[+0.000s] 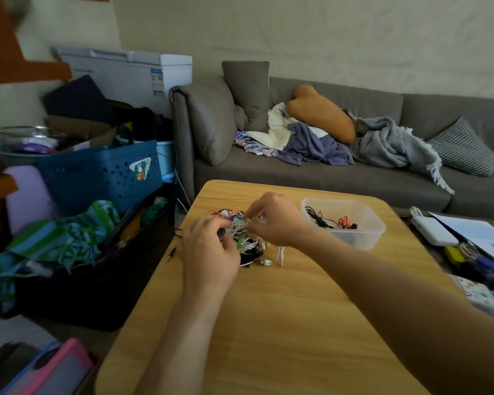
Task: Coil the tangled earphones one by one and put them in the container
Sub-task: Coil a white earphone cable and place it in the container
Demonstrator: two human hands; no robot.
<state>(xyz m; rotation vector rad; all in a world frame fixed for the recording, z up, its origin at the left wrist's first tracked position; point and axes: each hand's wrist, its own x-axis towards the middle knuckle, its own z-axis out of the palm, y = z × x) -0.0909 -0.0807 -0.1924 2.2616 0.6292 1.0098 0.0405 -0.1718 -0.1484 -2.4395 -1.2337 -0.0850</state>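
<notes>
We are in a home living room: a big grey sofa (325, 172) with pillows, blankets (388, 143), and a wooden table (283, 323).

Bare table (283, 323) lies open from the tangle (241, 238) toward 6 o'clock; the container (343, 222) blocks at 3 o'clock.

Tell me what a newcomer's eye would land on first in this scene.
First, the two bare hands, left hand and right hand, both working into the multicoloured tangle of earphone wires at the far middle of the light wooden table. Just right of the tangle stands the clear plastic container, already holding a few black and orange earphones. Behind the table, the grey sofa carries heaped blankets.
</notes>
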